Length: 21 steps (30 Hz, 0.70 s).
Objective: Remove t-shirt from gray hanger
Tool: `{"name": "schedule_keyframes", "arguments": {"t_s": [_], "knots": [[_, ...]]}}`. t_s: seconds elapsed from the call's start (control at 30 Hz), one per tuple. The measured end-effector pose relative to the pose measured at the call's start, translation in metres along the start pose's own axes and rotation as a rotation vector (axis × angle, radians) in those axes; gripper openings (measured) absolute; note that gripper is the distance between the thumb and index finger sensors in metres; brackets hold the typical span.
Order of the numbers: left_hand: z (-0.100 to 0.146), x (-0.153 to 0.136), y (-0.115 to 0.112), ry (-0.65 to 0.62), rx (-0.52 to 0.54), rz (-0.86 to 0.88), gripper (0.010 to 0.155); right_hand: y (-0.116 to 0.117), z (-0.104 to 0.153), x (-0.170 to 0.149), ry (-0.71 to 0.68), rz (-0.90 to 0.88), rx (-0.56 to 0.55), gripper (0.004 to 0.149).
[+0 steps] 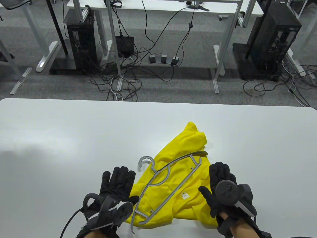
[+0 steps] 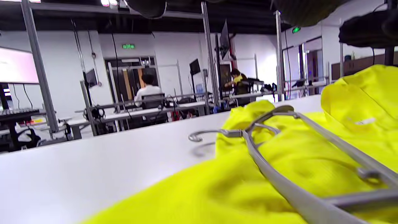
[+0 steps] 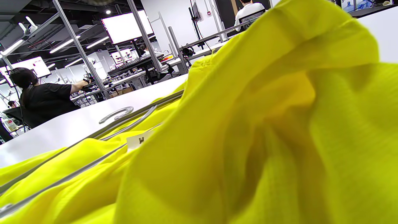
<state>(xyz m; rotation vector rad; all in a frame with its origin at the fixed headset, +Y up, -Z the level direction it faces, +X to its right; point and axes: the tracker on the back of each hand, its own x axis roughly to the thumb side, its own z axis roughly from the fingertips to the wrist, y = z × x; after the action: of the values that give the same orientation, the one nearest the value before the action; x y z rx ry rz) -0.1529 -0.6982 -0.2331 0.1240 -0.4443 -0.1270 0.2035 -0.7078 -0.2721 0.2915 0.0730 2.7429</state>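
Note:
A yellow t-shirt (image 1: 184, 171) lies crumpled on the white table (image 1: 74, 138) near its front edge. A gray hanger (image 1: 171, 173) lies on top of the shirt, its hook (image 1: 145, 161) pointing left over the bare table. My left hand (image 1: 116, 186) lies flat with fingers spread at the shirt's left edge, next to the hanger's lower end. My right hand (image 1: 220, 181) rests open on the shirt's right side. The left wrist view shows the hanger (image 2: 279, 161) on the shirt (image 2: 311, 161). The right wrist view shows shirt folds (image 3: 264, 124) and hanger bars (image 3: 93, 137).
A white size label (image 1: 185, 195) shows on the shirt. Beyond the table's far edge are desk legs, computer towers (image 1: 81, 42) and floor cables.

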Motion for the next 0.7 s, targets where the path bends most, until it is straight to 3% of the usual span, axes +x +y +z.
{"name": "schedule_keyframes", "arguments": {"t_s": [0.33,0.7], "knots": [[-0.005,0.009,-0.002,0.000,-0.036,0.020,0.084,-0.001,0.001,0.000,-0.001,-0.011,0.002,0.081],[-0.002,0.001,0.003,0.047,-0.003,0.042,0.084,0.002,0.002,0.010,-0.044,0.015,0.014,0.081]]}}
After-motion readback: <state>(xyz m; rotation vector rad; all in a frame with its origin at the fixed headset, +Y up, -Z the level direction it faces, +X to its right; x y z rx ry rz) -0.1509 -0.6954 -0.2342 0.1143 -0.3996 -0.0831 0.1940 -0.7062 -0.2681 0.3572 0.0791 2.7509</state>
